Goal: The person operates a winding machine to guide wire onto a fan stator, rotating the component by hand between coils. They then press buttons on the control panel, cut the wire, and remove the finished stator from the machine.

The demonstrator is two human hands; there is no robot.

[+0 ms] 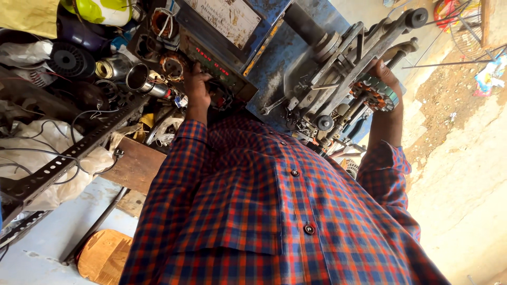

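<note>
My left hand (196,83) reaches forward to a dark control panel (222,68) with red lit digits, fingertips resting on its lower edge and holding nothing. My right hand (384,73) grips a round motor stator (374,96) with copper windings and green and orange insulation, mounted on the grey metal frame of a winding machine (343,63). Both arms wear sleeves of my red and blue checked shirt (274,211), which fills the lower part of the view.
A blue machine body (274,58) stands between my hands. At the left a slotted metal shelf (68,153) carries wound motor cores (171,66), a shiny metal cup (138,77), black wire spools, white bags and cables. Sandy ground lies at the right.
</note>
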